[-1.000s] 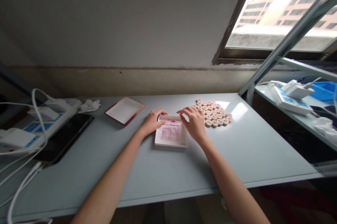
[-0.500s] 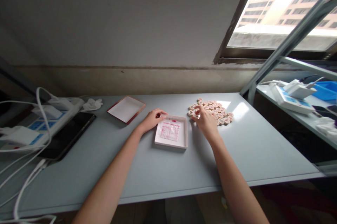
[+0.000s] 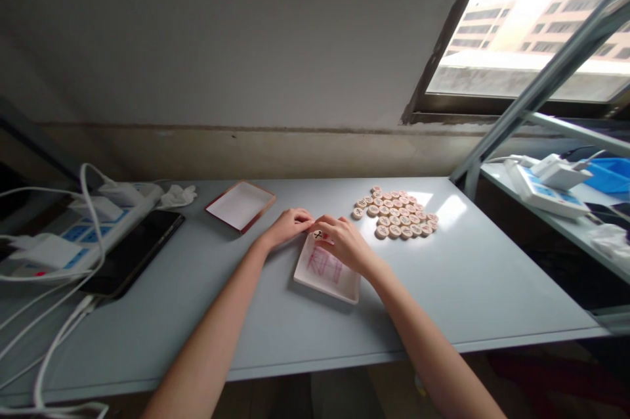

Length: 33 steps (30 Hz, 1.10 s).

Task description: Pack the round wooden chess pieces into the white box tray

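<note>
A shallow white box [image 3: 325, 291] sits turned at an angle on the desk, with a clear plastic bag with pink print [image 3: 323, 266] lying in it. My left hand [image 3: 289, 226] has its fingers curled at the box's far left corner, gripping it. Over the far end of the same box is my right hand [image 3: 343, 240], closed around a round Chinese chess piece [image 3: 317, 234] with a black character showing. The hand covers part of the box. To the right lies a cluster of Chinese chess pieces [image 3: 394, 219], flat on the desk in rough rows.
The box lid [image 3: 240, 205], red-edged and white inside, lies upturned at the back left. At far left are a phone [image 3: 138, 251], a power strip [image 3: 111, 227] with cables and a crumpled tissue [image 3: 178, 196]. A metal post [image 3: 516, 100] rises at the right.
My right hand has moved left from the chess pieces to the box, carrying one piece. The box has rotated and shifted slightly nearer; my left hand stays at its corner.
</note>
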Motion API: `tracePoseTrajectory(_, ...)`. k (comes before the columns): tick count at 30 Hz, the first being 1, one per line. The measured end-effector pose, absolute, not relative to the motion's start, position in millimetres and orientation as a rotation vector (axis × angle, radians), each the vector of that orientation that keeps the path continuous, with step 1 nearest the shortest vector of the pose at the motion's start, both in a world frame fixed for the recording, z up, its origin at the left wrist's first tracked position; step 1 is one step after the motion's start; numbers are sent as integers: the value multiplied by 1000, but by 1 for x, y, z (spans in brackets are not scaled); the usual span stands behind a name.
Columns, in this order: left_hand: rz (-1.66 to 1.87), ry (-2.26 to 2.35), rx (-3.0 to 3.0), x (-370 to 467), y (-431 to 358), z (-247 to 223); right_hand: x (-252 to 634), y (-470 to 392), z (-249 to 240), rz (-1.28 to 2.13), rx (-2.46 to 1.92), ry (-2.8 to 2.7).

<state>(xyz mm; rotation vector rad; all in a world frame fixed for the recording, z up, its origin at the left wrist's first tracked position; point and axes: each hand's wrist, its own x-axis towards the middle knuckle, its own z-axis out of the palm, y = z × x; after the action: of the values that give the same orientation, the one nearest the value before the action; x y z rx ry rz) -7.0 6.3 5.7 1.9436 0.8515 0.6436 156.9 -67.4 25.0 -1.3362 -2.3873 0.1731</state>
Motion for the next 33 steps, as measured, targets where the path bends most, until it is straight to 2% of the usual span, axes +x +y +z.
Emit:
tracePoseTrajectory(3, 633, 821, 1933, -7, 5, 6, 160, -68, 21, 87, -1345, -2373)
tracePoseTrajectory(9, 561, 824, 1984, -5, 1, 8, 170, -70, 29, 164, -1392, -2288)
tracePoseTrajectory(15, 440, 902, 2210, 3, -15, 16, 197, -67, 27, -247, -1824, -1996)
tracePoseTrajectory(21, 405, 984, 2266, 11, -22, 15, 206, -65, 17, -300, -2020, -2001)
tracePoseTrajectory(27, 373, 990, 2267, 12, -21, 14, 206, -66, 26, -250, -1967, -1880)
tracePoseTrajectory(33, 298, 1013, 2298, 13, -22, 16, 202, -80, 48, 190, -1596, -2169)
